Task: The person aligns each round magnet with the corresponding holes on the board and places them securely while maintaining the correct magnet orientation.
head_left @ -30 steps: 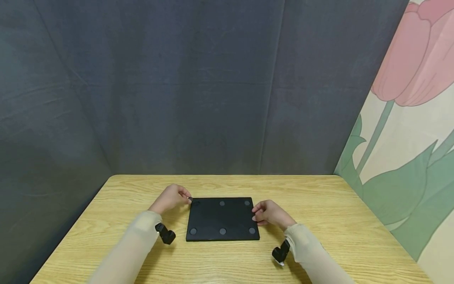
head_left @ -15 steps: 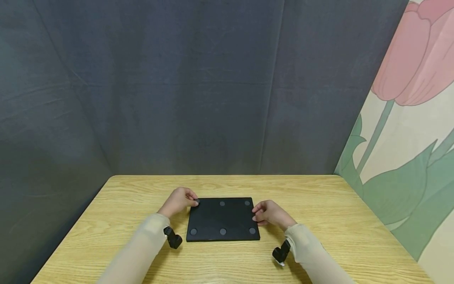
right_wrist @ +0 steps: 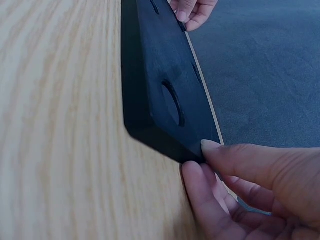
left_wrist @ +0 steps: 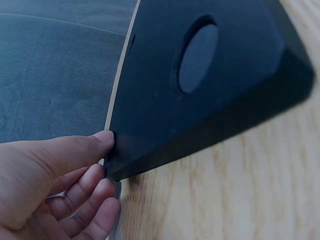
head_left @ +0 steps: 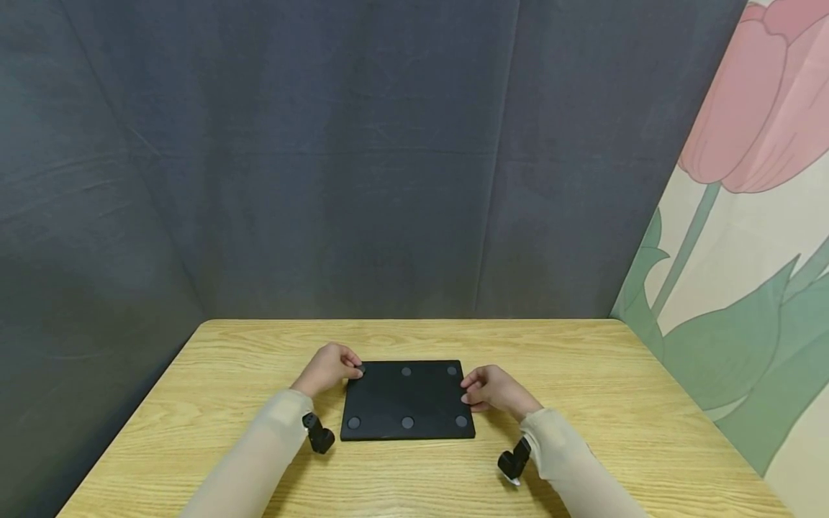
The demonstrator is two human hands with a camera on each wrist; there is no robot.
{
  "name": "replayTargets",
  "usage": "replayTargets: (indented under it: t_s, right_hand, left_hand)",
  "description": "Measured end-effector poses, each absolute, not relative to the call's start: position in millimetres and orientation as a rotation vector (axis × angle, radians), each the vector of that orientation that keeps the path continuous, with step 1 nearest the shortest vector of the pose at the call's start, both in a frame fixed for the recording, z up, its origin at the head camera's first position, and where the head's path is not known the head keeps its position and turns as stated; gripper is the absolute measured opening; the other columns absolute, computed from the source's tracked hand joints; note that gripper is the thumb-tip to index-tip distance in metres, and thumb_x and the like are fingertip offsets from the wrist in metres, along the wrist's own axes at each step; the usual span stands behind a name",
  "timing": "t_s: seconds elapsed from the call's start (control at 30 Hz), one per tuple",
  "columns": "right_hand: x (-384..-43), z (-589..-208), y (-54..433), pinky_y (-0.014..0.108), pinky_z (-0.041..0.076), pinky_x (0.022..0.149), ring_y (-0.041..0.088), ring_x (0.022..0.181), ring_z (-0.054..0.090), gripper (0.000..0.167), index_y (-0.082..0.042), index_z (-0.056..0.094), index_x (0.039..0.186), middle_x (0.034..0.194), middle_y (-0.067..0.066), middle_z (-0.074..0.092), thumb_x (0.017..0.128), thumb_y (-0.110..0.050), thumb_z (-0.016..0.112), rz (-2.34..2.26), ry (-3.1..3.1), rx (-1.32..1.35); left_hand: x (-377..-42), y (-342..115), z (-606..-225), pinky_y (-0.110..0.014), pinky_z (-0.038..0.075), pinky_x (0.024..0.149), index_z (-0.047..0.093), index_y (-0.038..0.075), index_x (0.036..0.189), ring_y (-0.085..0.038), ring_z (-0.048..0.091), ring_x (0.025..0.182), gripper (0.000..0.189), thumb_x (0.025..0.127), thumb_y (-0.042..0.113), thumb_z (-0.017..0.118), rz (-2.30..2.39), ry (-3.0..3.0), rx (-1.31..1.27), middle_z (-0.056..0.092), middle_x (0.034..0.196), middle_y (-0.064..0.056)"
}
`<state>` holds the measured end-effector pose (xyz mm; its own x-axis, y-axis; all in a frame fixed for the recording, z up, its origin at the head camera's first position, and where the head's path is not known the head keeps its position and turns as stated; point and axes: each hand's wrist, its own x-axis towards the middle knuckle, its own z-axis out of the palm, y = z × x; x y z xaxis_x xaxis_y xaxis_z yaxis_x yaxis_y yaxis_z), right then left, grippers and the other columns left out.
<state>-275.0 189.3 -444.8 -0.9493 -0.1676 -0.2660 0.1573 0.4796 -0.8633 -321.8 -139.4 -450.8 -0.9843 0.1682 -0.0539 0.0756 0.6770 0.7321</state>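
Observation:
A black rectangular board (head_left: pixel 414 396) lies flat on the wooden table, with several round, grey-bottomed recesses (left_wrist: pixel 199 59) along its near and far sides. At its far left corner my left hand (head_left: pixel 329 368) pinches a small dark piece (head_left: pixel 361 368) between thumb and fingers. The right wrist view shows the same piece (right_wrist: pixel 182 26) edge-on, right at the board's surface; the fingers mostly cover it. My right hand (head_left: pixel 497 390) holds the board's right edge, thumb (right_wrist: pixel 212 146) on the top rim and index finger (right_wrist: pixel 194 175) against the side.
The light wooden table (head_left: pixel 550 360) extends around the board on all sides. A dark grey curtain (head_left: pixel 363 158) hangs behind and to the left. At the right stands a panel with a painted tulip (head_left: pixel 732 108). A small black camera (head_left: pixel 319 433) is strapped to each wrist.
My left hand has moved right, bringing the small dark piece from just outside the board's far left corner onto that corner. My right hand has stayed at the right edge.

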Motion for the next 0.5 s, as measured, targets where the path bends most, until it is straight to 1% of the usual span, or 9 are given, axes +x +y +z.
replayTargets:
  t_s: [0.5]
  right_hand:
    - [-274.8,-444.3,189.5,0.034,0.058,0.069,0.018,0.075,0.064,0.015,0.006,0.06,0.1,0.084,0.012,0.058,0.085,0.011,0.062,-1.46,2.416,-0.02]
  left_hand:
    - [-322.2,-137.6,-449.8,-0.027,0.044,0.062,0.071,0.006,0.089,-0.015,0.053,0.068,0.009,0.081,0.005,0.076,1.223,2.745,0.186,0.062,0.079,-0.003]
